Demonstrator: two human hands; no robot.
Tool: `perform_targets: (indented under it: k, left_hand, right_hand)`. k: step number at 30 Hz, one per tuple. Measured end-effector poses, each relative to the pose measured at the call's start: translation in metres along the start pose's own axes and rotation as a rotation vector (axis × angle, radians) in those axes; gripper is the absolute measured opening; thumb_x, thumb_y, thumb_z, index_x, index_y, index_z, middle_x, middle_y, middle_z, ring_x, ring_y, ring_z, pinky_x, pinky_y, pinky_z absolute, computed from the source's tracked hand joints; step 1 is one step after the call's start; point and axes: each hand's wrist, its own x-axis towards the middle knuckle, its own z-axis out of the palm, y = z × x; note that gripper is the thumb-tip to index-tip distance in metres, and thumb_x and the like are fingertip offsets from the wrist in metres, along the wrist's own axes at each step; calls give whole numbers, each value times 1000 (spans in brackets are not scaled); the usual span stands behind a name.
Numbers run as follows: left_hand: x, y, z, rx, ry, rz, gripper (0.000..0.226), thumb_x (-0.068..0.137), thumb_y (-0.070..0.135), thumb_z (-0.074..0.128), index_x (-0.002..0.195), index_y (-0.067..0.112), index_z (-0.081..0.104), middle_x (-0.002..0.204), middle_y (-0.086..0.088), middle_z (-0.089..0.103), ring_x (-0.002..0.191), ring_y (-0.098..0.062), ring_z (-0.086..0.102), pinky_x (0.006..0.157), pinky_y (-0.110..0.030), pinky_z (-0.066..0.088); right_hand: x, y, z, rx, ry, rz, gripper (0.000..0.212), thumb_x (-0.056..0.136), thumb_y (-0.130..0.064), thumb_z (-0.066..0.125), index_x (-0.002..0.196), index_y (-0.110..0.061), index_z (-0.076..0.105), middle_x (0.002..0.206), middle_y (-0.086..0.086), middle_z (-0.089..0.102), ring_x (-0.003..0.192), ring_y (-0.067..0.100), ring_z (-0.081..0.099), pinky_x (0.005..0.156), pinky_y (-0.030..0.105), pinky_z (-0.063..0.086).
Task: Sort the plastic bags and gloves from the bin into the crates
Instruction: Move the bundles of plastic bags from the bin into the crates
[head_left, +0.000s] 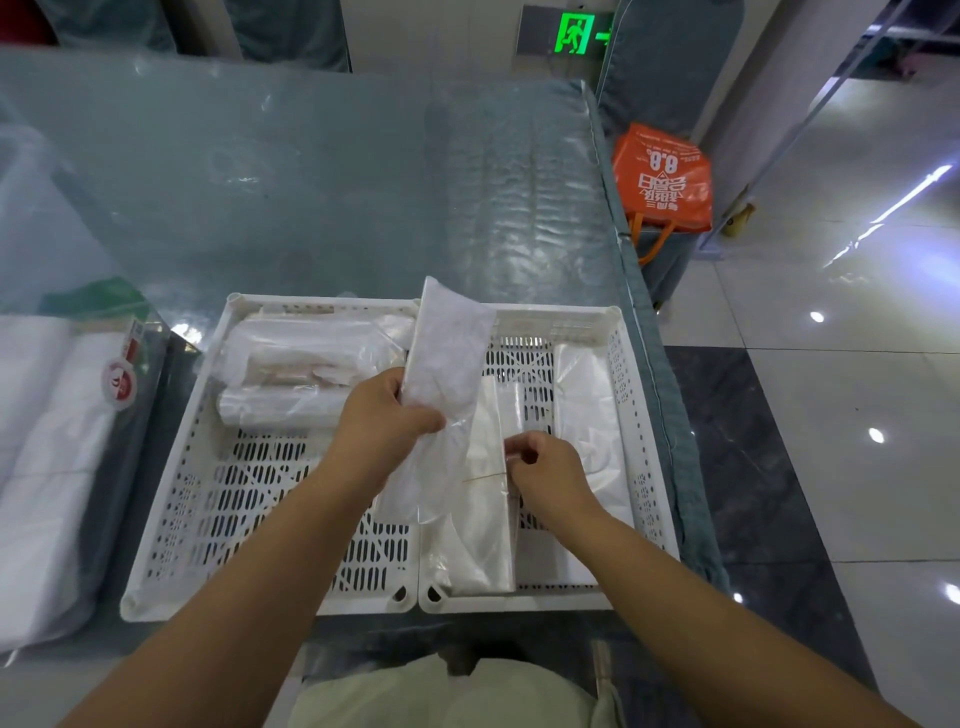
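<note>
Two white perforated crates stand side by side on the table: the left crate (171, 499) and the right crate (641, 467). My left hand (382, 415) grips a long pack of clear plastic gloves (447, 353), held upright over the seam between the crates. My right hand (545, 470) pinches the edge of a flat stack of clear plastic bags (480, 519) lying in the right crate. Further bags (584, 405) lie at the crate's right side. Rolled clear packs (306, 374) fill the back of the left crate.
A clear plastic bin (57, 457) with white bags stands at the left. The table is covered in shiny blue-grey plastic sheet (322, 182). An orange shopping bag (662, 176) sits on the floor beyond the table's right edge.
</note>
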Motion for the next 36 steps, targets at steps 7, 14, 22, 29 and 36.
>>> perform_targets:
  k: [7,14,22,29,36]
  left_hand:
    - [-3,-4,6,64,-9,-11,27,64,2,69,87,17,64,82,-2,69,73,-21,66,66,-35,55]
    - [-22,-22,38,10,-20,-53,26,66,6,71,87,17,62,83,-4,68,76,-23,66,64,-38,57]
    - [-34,-48,54,398,17,201,78,66,36,75,131,24,34,110,4,58,102,-11,56,82,-23,48]
    - [-33,-68,38,767,119,356,96,72,39,71,143,13,12,148,-8,28,134,-24,15,110,-36,15]
    - [-38,-76,47,1091,-126,547,80,71,57,60,137,25,29,148,2,29,140,-19,8,112,-39,-2]
  right_hand:
    - [5,8,-3,-281,-41,-120,22,86,-1,49,90,-15,66,84,-3,64,75,14,61,70,26,52]
    - [-11,4,-14,17,132,-145,20,95,-17,45,109,-26,58,103,-8,59,88,5,59,77,23,50]
    - [-27,2,6,378,58,17,36,83,-10,61,113,-28,52,97,4,70,88,16,67,73,29,56]
    - [-24,11,28,14,113,-14,47,88,-13,58,130,-20,39,123,-1,51,104,6,45,85,21,38]
    - [-18,7,13,-183,204,-65,37,86,-20,59,122,-18,47,109,-4,50,95,11,53,80,24,44]
